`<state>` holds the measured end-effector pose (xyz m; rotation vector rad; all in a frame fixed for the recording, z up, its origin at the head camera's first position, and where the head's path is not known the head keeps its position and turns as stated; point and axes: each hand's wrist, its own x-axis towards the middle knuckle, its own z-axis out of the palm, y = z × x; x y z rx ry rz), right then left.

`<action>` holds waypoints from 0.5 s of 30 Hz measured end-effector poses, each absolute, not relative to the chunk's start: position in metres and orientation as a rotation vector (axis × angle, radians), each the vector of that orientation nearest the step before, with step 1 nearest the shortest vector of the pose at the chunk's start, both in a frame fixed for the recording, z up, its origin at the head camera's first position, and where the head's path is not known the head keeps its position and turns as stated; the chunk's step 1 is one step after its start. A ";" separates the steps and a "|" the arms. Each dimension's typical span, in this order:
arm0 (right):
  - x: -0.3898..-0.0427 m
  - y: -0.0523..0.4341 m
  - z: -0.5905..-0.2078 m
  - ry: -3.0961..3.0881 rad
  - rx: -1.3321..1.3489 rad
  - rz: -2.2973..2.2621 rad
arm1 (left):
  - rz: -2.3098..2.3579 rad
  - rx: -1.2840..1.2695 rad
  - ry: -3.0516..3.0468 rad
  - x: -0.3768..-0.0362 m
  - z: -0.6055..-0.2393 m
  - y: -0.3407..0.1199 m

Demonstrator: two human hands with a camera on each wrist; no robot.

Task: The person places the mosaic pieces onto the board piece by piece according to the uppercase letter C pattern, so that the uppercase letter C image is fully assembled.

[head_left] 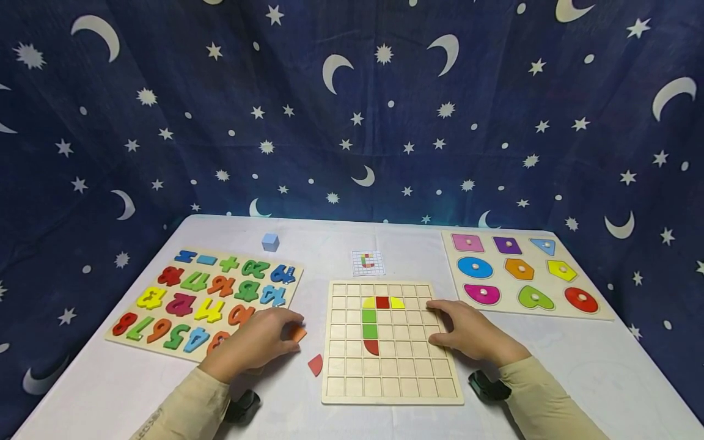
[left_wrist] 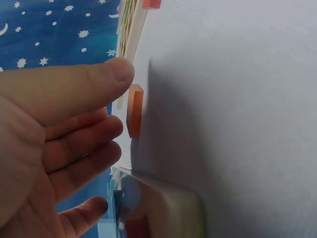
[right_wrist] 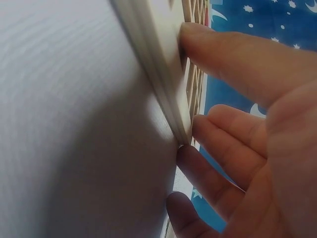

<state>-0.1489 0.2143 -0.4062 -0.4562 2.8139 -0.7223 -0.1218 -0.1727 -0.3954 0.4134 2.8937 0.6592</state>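
My left hand reaches over the right side of the number board, its thumb and fingers apart around an orange block lying on the white table. A red quarter-round piece lies between that hand and the wooden grid board. On the grid sit a red square between two yellow rounded pieces, green squares below the left one, and a red rounded piece at the bottom. My right hand rests its thumb and fingertips at the board's right edge, fingers loosely spread.
The number board with colourful numerals lies at left. Behind it stands a blue cube. A small pattern card lies beyond the grid. At right is a knobbed shape board. A starry dark blue cloth hangs behind the table.
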 end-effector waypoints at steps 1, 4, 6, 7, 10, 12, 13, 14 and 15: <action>-0.149 0.214 -0.406 2.815 -0.455 -0.722 | 0.655 0.419 2.893 -0.122 -0.395 -0.173; -0.149 0.215 -0.407 2.816 -0.454 -0.724 | 0.645 0.441 2.897 -0.121 -0.396 -0.173; -0.149 0.215 -0.407 2.818 -0.456 -0.725 | 0.639 0.448 2.904 -0.121 -0.397 -0.173; -0.149 0.215 -0.407 2.819 -0.457 -0.726 | 0.638 0.449 2.905 -0.121 -0.397 -0.172; -0.149 0.215 -0.407 2.819 -0.459 -0.725 | 0.629 0.455 2.914 -0.121 -0.398 -0.171; -0.149 0.215 -0.407 2.820 -0.461 -0.722 | 0.630 0.462 2.920 -0.121 -0.399 -0.171; -0.149 0.215 -0.407 2.820 -0.463 -0.720 | 0.630 0.466 2.923 -0.121 -0.400 -0.170; -0.149 0.215 -0.407 2.821 -0.465 -0.721 | 0.630 0.474 2.929 -0.121 -0.400 -0.170; -0.149 0.215 -0.407 2.822 -0.468 -0.720 | 0.633 0.478 2.931 -0.121 -0.401 -0.170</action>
